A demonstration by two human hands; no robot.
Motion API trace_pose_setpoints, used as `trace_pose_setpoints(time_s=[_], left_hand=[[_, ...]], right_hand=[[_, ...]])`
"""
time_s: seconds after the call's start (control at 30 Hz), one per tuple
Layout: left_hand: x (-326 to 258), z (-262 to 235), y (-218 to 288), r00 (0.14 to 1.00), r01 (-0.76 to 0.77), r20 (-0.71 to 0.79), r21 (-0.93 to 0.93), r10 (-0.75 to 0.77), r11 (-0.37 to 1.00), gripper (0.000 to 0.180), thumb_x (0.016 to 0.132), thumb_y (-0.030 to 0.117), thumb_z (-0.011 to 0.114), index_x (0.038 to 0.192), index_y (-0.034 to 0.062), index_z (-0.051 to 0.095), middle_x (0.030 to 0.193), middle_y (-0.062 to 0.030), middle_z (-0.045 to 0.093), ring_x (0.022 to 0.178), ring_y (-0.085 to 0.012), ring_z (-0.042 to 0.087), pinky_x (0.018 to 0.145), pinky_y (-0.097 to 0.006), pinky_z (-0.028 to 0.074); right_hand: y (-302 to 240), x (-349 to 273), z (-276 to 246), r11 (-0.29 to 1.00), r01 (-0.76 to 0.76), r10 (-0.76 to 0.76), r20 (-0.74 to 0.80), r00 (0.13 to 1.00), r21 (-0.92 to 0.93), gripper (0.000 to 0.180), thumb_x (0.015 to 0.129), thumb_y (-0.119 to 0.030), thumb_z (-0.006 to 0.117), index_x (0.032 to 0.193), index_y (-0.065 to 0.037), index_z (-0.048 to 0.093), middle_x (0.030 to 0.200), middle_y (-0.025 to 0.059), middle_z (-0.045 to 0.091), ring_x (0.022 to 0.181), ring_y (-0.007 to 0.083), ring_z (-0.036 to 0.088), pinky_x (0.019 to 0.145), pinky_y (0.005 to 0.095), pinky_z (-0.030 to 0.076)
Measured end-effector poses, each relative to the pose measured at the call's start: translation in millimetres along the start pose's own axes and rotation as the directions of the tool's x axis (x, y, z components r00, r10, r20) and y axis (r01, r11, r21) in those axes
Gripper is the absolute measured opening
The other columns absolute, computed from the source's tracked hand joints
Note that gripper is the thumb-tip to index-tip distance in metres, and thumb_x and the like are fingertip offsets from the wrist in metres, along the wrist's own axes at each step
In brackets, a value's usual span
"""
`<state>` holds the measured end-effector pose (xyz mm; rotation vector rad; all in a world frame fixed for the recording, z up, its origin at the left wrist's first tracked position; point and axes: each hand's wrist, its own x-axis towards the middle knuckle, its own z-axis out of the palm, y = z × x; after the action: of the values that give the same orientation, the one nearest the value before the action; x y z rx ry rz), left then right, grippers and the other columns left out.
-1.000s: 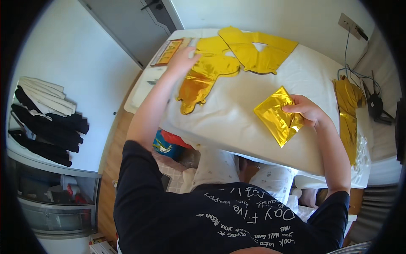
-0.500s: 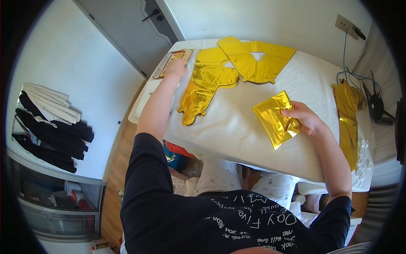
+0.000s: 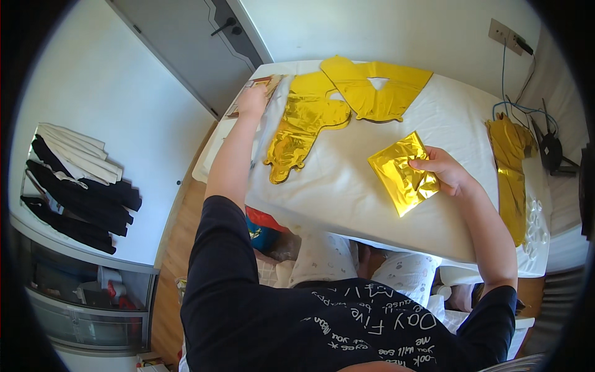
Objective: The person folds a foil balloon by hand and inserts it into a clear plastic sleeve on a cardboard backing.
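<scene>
Out at the table's far left corner, my left hand [image 3: 252,100] is closed at a printed, brown-and-cream flat packet [image 3: 273,84]; its fingertips are mostly hidden. My right hand [image 3: 449,172] pinches a folded gold foil balloon [image 3: 401,173] by its right side, thumb on top, just over the white tabletop. Between my hands, farther back, a flat gold foil balloon [image 3: 300,121] lies lengthwise. Another flat gold foil balloon [image 3: 396,90], with a small triangular opening, overlaps its upper end.
The white-covered table [image 3: 334,198] spans the middle. More gold foil [image 3: 509,180] lies along its right edge, beside clear plastic [image 3: 536,229]. A black router [image 3: 550,149] with blue cables stands at the far right. Clothes [image 3: 80,186] hang at the left, near a grey door [image 3: 186,43].
My left hand has shifted slightly left at the printed packet, whose visible edge now sits differently. My right hand still holds the folded foil balloon in nearly the same spot.
</scene>
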<state>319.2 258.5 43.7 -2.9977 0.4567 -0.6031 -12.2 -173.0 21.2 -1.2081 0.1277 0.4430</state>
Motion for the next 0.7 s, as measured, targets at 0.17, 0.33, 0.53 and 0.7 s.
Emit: trace_pose_setpoints(time_s=[0.17,0.33,0.53,0.7], left_hand=[[4.2,0.6,-21.5,0.985,0.14,-0.067,-0.232,-0.159,0.963,0.023,0.095,0.027,0.065,0.114,0.0162,0.074,0.108,-0.0143,0.077,0.102,-0.0324,0.073,0.088,-0.048,0.058],[6.0,-51.2,-40.1,0.963,0.008,-0.269,-0.019,-0.012,1.0,0.027,0.094,0.022,0.068,0.12,0.0174,0.074,0.107,-0.0123,0.077,0.1,-0.0323,0.074,0.087,-0.044,0.059],[-25.9,-164.5,-15.9,0.775,-0.203,-0.632,-0.243,0.004,0.948,0.026,0.1,0.018,0.068,0.123,0.0094,0.073,0.107,-0.0089,0.079,0.096,-0.0213,0.075,0.086,-0.034,0.058],[-46.2,-209.9,16.9,0.897,-0.315,-0.433,-0.765,-0.087,0.562,0.032,0.099,0.024,0.07,0.126,0.0054,0.072,0.109,-0.0059,0.079,0.097,-0.0135,0.073,0.088,-0.03,0.056]], right_hand=[[-1.9,3.8,1.2,1.0,-0.006,0.006,0.009,1.0,-0.031,0.046,0.094,-0.011,0.077,0.134,0.002,0.058,0.123,0.0116,0.073,0.108,0.0204,0.073,0.099,0.0368,0.059],[-2.3,3.5,3.3,0.999,-0.005,0.005,0.001,1.0,-0.037,0.045,0.094,-0.01,0.076,0.134,0.002,0.059,0.123,0.0116,0.073,0.108,0.0206,0.073,0.099,0.0368,0.059],[-11.8,-12.2,1.2,0.996,0.057,-0.058,-0.019,0.998,-0.063,0.045,0.093,-0.011,0.078,0.132,0.002,0.061,0.121,0.012,0.073,0.106,0.0199,0.074,0.097,0.0354,0.059],[-57.8,-47.4,24.2,0.875,0.333,-0.369,-0.037,0.929,-0.353,0.04,0.09,-0.013,0.081,0.124,0.0,0.066,0.111,0.0071,0.076,0.097,0.0136,0.072,0.088,0.0305,0.058]])
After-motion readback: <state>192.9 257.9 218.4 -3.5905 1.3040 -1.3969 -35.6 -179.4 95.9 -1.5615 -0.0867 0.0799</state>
